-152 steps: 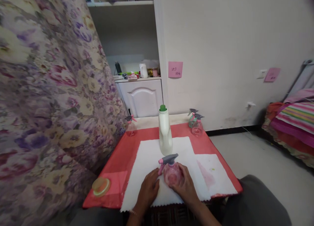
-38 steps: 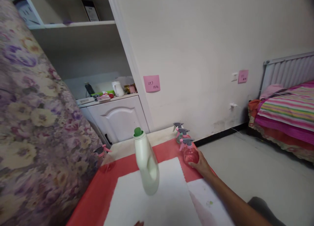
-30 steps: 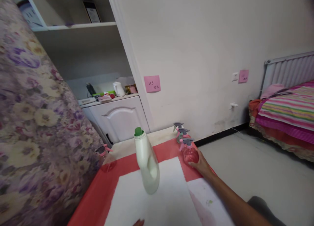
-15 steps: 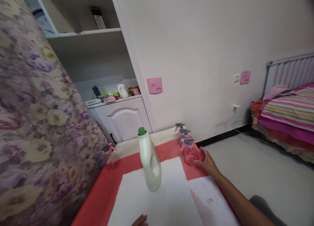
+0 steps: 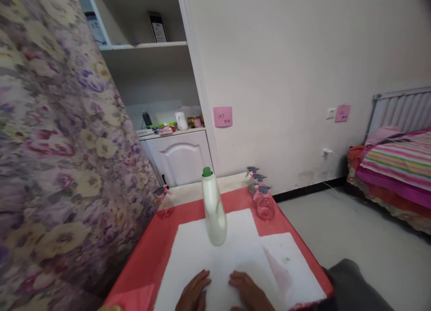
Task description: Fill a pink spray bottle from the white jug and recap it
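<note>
My left hand (image 5: pixel 194 291) lies on a white cloth (image 5: pixel 188 248) near the front of the table, fingers stretched out and holding nothing. Across a small gap, my right hand (image 5: pixel 248 289) rests on the same cloth with its fingers apart, also holding nothing. Upright beyond both hands stands a pale green jug-like bottle (image 5: pixel 215 212) with a green piece (image 5: pixel 207 171) in its mouth and a moulded handle. A pink spray bottle (image 5: pixel 265 206) is at the table's right side, touched by neither hand.
More spray bottles (image 5: pixel 253 172) line the back right. Another clear spray bottle (image 5: pixel 164 203) is at the left beside a floral curtain (image 5: pixel 81 189). A stained white sheet (image 5: pixel 296 261) lies on the red tablecloth (image 5: pixel 144 257). Behind are a cupboard (image 5: pixel 182 160) and a wall.
My right hand has left the pink spray bottle and come back to the white cloth. My left hand has come further into view. The camera view has shifted left.
</note>
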{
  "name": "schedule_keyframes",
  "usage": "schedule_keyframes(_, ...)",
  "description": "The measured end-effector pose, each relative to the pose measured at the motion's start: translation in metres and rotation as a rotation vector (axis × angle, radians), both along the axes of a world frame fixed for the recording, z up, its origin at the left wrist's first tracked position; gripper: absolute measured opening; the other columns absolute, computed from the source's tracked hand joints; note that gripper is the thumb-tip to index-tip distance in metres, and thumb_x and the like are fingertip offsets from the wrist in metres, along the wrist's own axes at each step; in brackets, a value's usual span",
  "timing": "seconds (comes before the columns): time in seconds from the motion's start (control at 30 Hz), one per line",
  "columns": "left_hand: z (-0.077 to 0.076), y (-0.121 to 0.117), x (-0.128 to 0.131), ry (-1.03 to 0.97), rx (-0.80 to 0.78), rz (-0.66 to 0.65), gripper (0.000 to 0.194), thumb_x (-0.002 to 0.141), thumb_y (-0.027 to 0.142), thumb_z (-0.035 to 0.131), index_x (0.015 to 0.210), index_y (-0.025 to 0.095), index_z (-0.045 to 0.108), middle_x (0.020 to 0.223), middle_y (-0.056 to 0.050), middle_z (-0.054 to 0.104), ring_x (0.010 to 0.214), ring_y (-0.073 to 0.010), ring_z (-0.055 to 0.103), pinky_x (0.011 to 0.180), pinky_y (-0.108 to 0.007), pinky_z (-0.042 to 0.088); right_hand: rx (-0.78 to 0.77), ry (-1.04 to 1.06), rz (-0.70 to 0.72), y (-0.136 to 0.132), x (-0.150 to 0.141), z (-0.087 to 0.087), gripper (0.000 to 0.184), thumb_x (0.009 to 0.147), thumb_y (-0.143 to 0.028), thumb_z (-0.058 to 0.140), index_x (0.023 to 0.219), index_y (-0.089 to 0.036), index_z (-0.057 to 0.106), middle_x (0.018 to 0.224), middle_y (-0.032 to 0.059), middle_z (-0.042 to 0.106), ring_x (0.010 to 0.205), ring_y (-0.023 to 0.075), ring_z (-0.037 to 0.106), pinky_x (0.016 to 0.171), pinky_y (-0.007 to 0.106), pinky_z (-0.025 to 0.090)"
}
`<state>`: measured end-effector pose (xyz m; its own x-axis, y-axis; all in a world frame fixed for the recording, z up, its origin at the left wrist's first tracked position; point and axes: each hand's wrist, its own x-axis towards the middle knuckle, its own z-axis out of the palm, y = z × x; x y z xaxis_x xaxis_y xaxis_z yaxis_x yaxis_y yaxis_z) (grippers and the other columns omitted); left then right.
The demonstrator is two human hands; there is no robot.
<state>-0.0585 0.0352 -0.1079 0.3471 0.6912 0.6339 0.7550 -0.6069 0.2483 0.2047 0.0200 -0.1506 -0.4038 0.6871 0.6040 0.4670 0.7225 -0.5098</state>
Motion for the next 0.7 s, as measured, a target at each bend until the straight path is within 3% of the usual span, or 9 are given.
schedule_keyframes(0.1,-0.002,0.001,-0.001,-0.005,-0.03,0.0,0.025,0.086,0.028,0.057,0.107,0.031,0.07,0.115,-0.002,0.074,0.106,-0.0169,0.07,0.09,-0.028,0.057,0.244,-0.088,-0.062,0.005,-0.019,-0.029,0.054,0.081,-0.055,0.064,0.126,-0.027,0.053,0.12,0.0082,0.072,0.111,0.0256,0.068,0.091,0.034,0.059)
schedule_keyframes(0.17,-0.003,0.002,-0.002,-0.003,-0.038,0.007,0.026,0.086,0.027,0.057,0.107,0.031,0.071,0.116,-0.001,0.074,0.106,-0.017,0.069,0.09,-0.028,0.057,0.337,-0.153,-0.103,0.007,-0.021,-0.032,0.047,0.082,-0.054,0.063,0.119,-0.024,0.057,0.116,0.0091,0.073,0.108,0.0261,0.069,0.091,0.035,0.059)
schedule_keyframes(0.33,-0.006,0.0,0.0,0.101,0.017,0.046,0.031,0.086,0.023,0.053,0.113,0.029,0.067,0.121,-0.001,0.071,0.11,-0.0156,0.068,0.092,-0.028,0.057,0.279,-0.198,-0.15,-0.015,-0.019,0.008,0.034,0.081,-0.036,0.065,0.113,-0.025,0.059,0.117,0.0077,0.072,0.109,0.0256,0.068,0.094,0.037,0.058)
schedule_keyframes(0.47,-0.011,-0.008,0.002,0.288,0.115,0.119,0.039,0.088,0.02,0.049,0.126,0.021,0.059,0.129,-0.006,0.067,0.117,-0.017,0.063,0.096,-0.031,0.056,0.229,-0.176,-0.182,-0.039,-0.017,0.037,0.047,0.077,-0.014,0.06,0.122,-0.025,0.056,0.124,0.0079,0.069,0.114,0.0237,0.066,0.098,0.037,0.055)
schedule_keyframes(0.7,-0.023,-0.029,-0.026,0.431,0.06,0.387,0.049,0.092,0.039,0.047,0.136,0.017,0.05,0.141,-0.01,0.056,0.127,-0.0253,0.055,0.099,-0.044,0.053,0.261,-0.125,-0.186,-0.044,-0.019,0.033,0.046,0.079,-0.015,0.061,0.124,-0.027,0.056,0.123,0.0077,0.07,0.112,0.0255,0.067,0.093,0.04,0.059)
